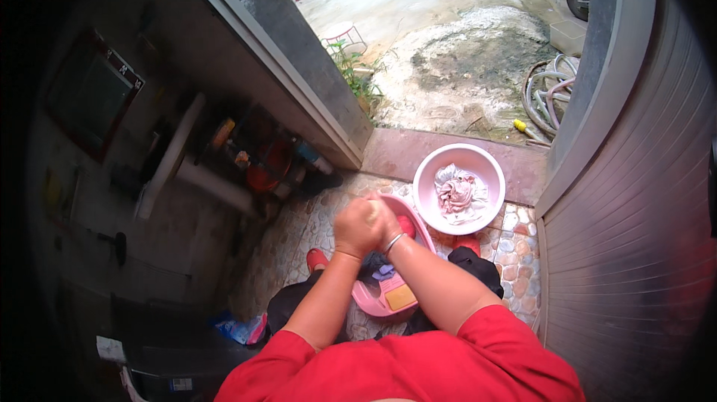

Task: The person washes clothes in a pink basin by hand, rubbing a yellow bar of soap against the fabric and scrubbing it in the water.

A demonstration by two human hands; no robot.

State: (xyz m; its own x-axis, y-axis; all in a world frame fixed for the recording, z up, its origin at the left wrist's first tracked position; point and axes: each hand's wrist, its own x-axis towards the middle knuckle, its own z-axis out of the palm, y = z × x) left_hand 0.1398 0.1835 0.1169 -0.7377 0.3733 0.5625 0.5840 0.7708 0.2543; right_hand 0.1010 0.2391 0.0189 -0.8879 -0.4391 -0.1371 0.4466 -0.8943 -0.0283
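My left hand [357, 229] and my right hand [388, 227] are pressed together over a pink plastic tub [421, 227]. Something pale [372, 209] shows between the fingers; its kind is mostly hidden. A silvery bangle [394, 243] circles my right wrist. Inside the tub lie a dark cloth [371, 265], a purple cloth [384, 272] and a red item [406, 226], partly covered by my arms. On the tub's near rim rests a yellow rectangular block [400, 297], like laundry soap. Beyond it stands a round pink basin [420, 192] holding a twisted pink-and-white wet cloth [456, 195].
A stone-patterned tile floor [516, 251] meets a reddish doorsill [392, 153]. A ribbed door panel [610, 223] stands right. To the left are a dim shelf [269, 150] and a plastic bag [241, 328]. Outside lie a coiled hose [540, 94] and a small stool [341, 32].
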